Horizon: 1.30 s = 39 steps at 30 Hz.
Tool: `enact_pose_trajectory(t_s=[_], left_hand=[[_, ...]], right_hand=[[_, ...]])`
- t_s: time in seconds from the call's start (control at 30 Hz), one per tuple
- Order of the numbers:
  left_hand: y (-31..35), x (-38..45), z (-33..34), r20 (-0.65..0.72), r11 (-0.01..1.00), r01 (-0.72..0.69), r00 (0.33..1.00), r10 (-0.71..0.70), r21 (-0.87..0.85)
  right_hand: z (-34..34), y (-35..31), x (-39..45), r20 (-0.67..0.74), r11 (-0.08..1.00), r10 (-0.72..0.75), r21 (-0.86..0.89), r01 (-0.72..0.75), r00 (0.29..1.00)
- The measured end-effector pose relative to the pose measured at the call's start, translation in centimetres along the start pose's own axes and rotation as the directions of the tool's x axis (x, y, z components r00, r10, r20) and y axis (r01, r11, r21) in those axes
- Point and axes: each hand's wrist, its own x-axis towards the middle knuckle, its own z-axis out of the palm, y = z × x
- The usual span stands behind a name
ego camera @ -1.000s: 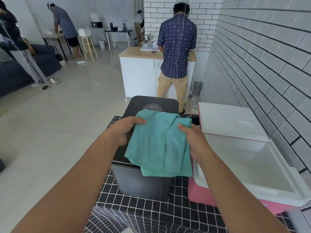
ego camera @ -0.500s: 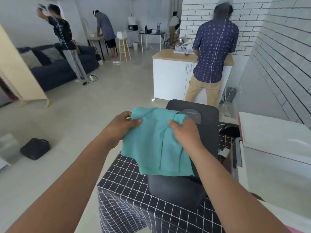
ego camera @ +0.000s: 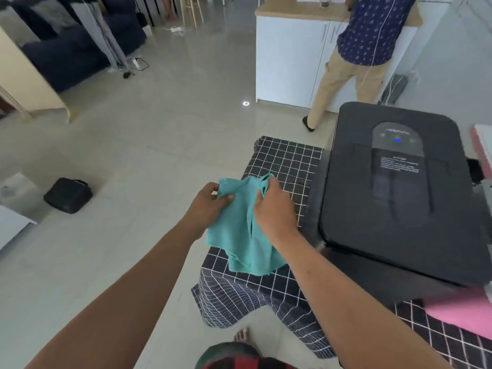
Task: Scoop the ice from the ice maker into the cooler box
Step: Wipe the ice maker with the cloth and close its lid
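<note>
The black ice maker stands with its lid down on a table covered by a black checked cloth. A teal towel hangs over the table's left edge, left of the ice maker. My left hand grips the towel's upper left part. My right hand grips its upper right part. Only pink bits of the cooler box show at the right edge, below and beside the ice maker.
A person in a patterned shirt stands at a white counter beyond the table. A black bag lies on the tiled floor at the left. A dark sofa sits at the far left.
Both hands have carried the towel off the ice maker's lid, leftward and down to the table's left edge. The view has swung left and down, so the cooler box is nearly out of sight.
</note>
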Motion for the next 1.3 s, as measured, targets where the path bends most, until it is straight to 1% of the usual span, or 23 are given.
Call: enact_pose_trajectory(t_s=[0.07,0.17,0.27,0.33,0.43,0.5,0.53,0.6,0.67,0.7,0.73,0.77,0.87,0.97,1.03,1.1,1.17,1.3], left_hand=[[-1.7,2.3,0.1,0.028,0.999,0.025,0.999,-0.026,0.037],[-4.0,5.4,0.7,0.098,0.992,0.066,0.992,-0.077,0.108],[-6.0,7.9,1.9,0.165,0.981,0.085,0.98,-0.114,0.172],[-7.1,9.3,2.7,0.184,0.976,0.08,0.976,-0.118,0.202],[-8.5,11.2,4.0,0.197,0.945,0.03,0.975,-0.099,0.327],[-8.9,12.3,4.3,0.204,0.889,0.004,0.973,-0.109,0.459],[-9.1,12.7,4.3,0.2,0.851,0.005,0.971,-0.129,0.525],[-8.9,13.1,3.8,0.152,0.731,0.003,0.978,-0.145,0.683],[-8.2,13.1,3.3,0.104,0.607,-0.024,0.99,-0.097,0.795],[-7.6,12.9,3.1,0.1,0.574,-0.043,0.993,-0.068,0.818],[-6.8,12.7,2.9,0.11,0.575,-0.067,0.993,-0.041,0.816],[-5.7,12.4,2.7,0.131,0.599,-0.098,0.991,-0.012,0.795],[-1.7,11.1,2.3,0.194,0.718,-0.21,0.975,0.106,0.664],[3.2,9.3,1.9,0.183,0.783,-0.29,0.957,0.226,0.55],[6.7,8.1,2.0,0.164,0.809,-0.327,0.945,0.283,0.488],[10.2,7.1,2.8,0.161,0.811,-0.394,0.919,0.361,0.433],[13.5,6.1,4.2,0.183,0.791,-0.474,0.88,0.438,0.387],[18.9,3.9,8.8,0.266,0.75,-0.581,0.813,0.518,0.316]], right_hand=[[2.4,1.6,0.8,0.027,0.992,0.128,0.004,-0.128,0.991],[5.1,4.7,1.8,0.065,0.951,0.308,0.004,-0.309,0.949],[6.8,7.1,2.6,0.078,0.903,0.429,-0.022,-0.428,0.9],[7.6,8.2,3.2,0.068,0.868,0.496,-0.028,-0.495,0.866],[8.5,9.0,4.2,0.051,0.819,0.574,-0.032,-0.573,0.817],[8.9,9.2,4.6,0.03,0.815,0.578,-0.062,-0.576,0.815],[9.1,9.2,4.6,0.012,0.828,0.554,-0.109,-0.55,0.832],[9.2,8.8,4.6,-0.018,0.858,0.48,-0.199,-0.474,0.877],[9.0,7.9,4.6,-0.027,0.882,0.438,-0.182,-0.435,0.899],[8.8,7.2,4.7,-0.031,0.893,0.423,-0.157,-0.422,0.906],[8.5,6.4,4.7,-0.038,0.906,0.4,-0.133,-0.402,0.916],[8.1,5.5,4.7,-0.052,0.921,0.372,-0.108,-0.375,0.927],[5.6,2.5,4.6,-0.125,0.947,0.32,0.028,-0.319,0.939],[1.6,-0.7,4.3,-0.167,0.944,0.304,0.185,-0.273,0.938],[-1.7,-2.6,4.0,-0.199,0.942,0.282,0.245,-0.231,0.939],[-5.0,-3.8,3.7,-0.234,0.938,0.267,0.287,-0.196,0.935],[-8.4,-4.3,3.5,-0.27,0.93,0.262,0.327,-0.168,0.926],[-15.5,-2.8,3.5,-0.385,0.939,0.26,0.316,-0.138,0.886]])
